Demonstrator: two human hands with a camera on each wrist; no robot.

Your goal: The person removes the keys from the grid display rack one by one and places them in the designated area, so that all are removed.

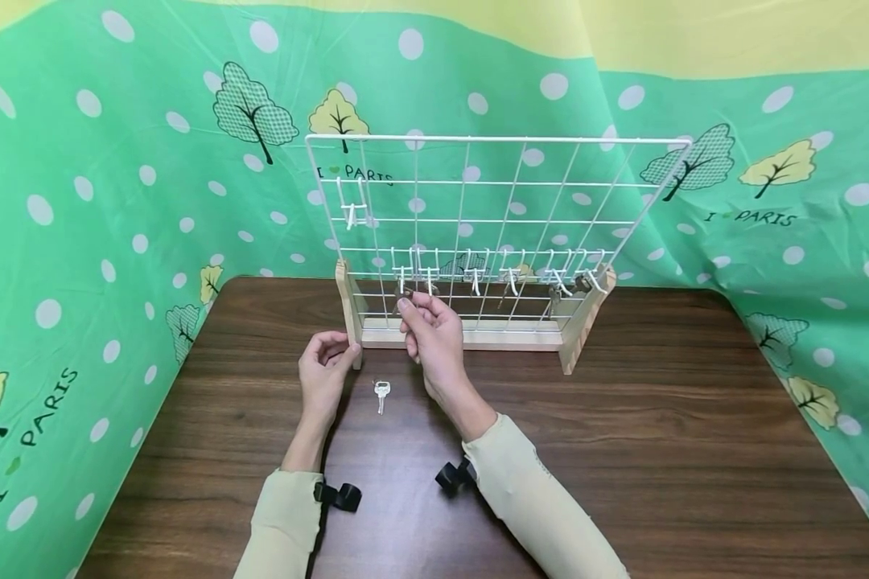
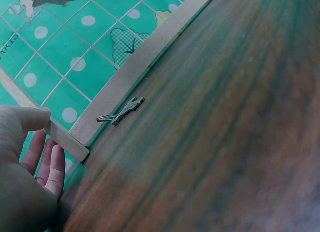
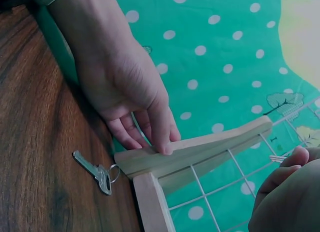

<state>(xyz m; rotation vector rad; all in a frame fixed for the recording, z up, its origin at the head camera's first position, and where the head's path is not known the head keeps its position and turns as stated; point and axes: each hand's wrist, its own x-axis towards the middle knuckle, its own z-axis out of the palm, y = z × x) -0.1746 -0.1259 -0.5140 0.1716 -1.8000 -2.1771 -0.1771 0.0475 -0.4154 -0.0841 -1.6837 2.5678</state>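
While the left hand holds the wooden leg of the white rack, the right hand is up by the row of little hooks. The left thumb is on the wood, and some fingers are behind it. The right hand's fingers are bent, and its thumb and a finger seem to pinch a small dark key just under the left-end hook. It is hard to see if that key is all the way on. Near the right end of the row, some other keys hang up, so that part looks done. One loose key lies on the tabletop, in front of the rack and between the two hands, near the wooden leg. It has a thin ring, and no hand touches it. It is not on a hook yet, so it seems to be what is left. The top hook, up high on the left, looks bare. The middle ones are too small to tell, so how many keys are up is not clear.
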